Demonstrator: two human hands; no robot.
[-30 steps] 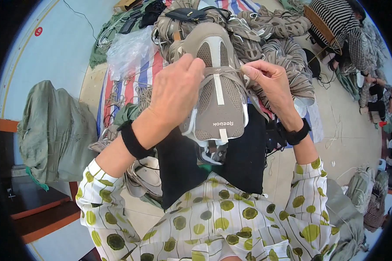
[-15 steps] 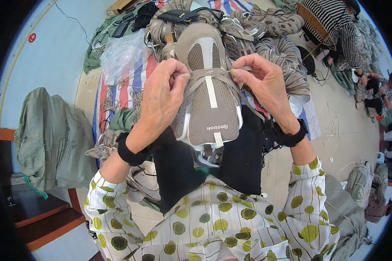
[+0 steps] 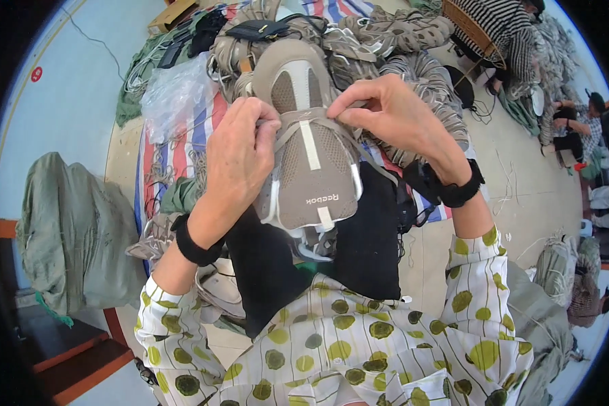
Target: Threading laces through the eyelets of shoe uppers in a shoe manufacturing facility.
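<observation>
Over your lap, between your two hands, lies the taupe mesh shoe upper (image 3: 309, 159), toe end far and pull-tab end near, with a flat taupe lace (image 3: 304, 116) crossing its middle. Your right hand (image 3: 402, 118) has come in from the side: half a second ago its fingertips stood off the right edge, and now thumb and forefinger pinch the lace right at that edge, the other fingers curled. That leaves little slack between your grip and the upper on the right, so the lace is controlled close to the surface. Your left hand (image 3: 240, 149) sits at the left edge, fingers folded and thumb pressed in; its fingertips are partly hidden, but it appears to pinch the lace there too. One loose length trails from the right side toward your black trousers (image 3: 369, 237). Beyond the toe, more uppers lie heaped beside a black pouch (image 3: 257, 29), and a clear plastic bag (image 3: 172, 91) rests to the far left on the striped sheet (image 3: 218, 108). At the far right, a co-worker in a striped top (image 3: 521, 61) bends near a wicker basket (image 3: 470, 27)
</observation>
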